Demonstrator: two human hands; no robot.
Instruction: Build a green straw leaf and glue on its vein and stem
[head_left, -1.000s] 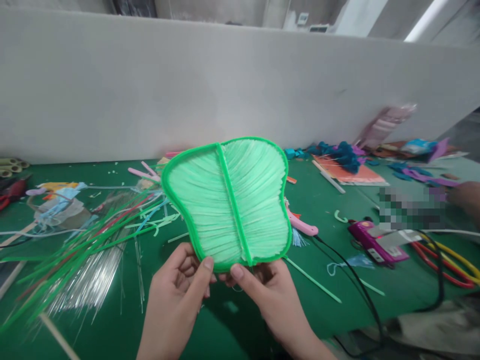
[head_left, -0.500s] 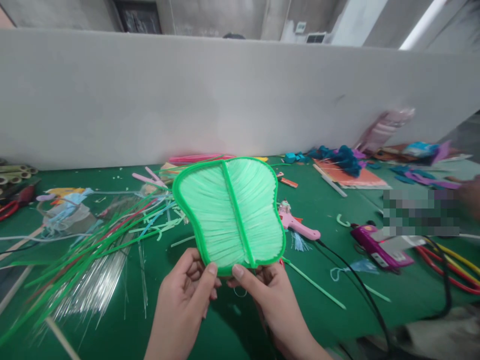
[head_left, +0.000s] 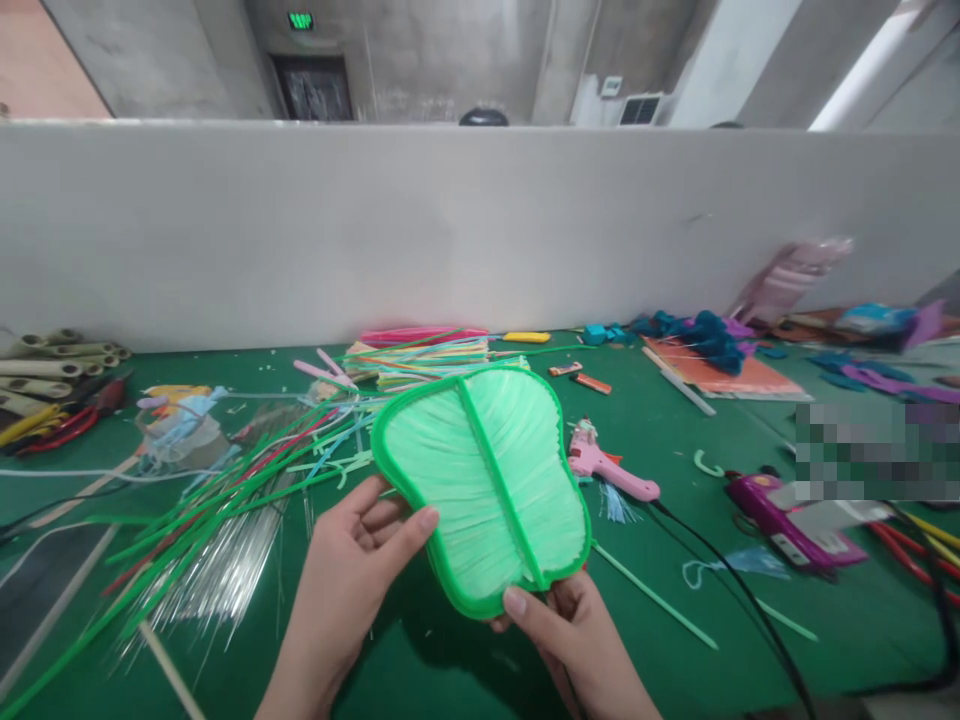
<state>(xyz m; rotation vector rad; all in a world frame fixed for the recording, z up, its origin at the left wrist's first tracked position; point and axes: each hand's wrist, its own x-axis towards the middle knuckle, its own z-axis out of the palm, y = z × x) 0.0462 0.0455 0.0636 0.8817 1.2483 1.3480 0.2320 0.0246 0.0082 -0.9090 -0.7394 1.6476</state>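
I hold a green fan blade [head_left: 480, 478] with a bright green rim, a green centre rib and pale woven strips, tilted flat above the green table [head_left: 675, 600]. My left hand [head_left: 352, 560] supports its left edge, thumb resting on the rim. My right hand [head_left: 559, 625] grips its near bottom end, thumb on top by the rib. A pile of green, red and clear strips [head_left: 210, 500] lies to the left of my left hand.
A pink glue gun [head_left: 607, 462] with a black cord [head_left: 720, 570] lies right of the fan. A purple tool [head_left: 787, 515], red and yellow handles [head_left: 922, 540], blue tassels [head_left: 697, 335], an orange sheet [head_left: 720, 370] and bamboo sticks [head_left: 45, 365] surround it. A grey partition [head_left: 450, 230] backs the table.
The fan has come down from upright to nearly flat and lower over the table. My left hand slid from the bottom end to the left rim. The view has tilted upward.
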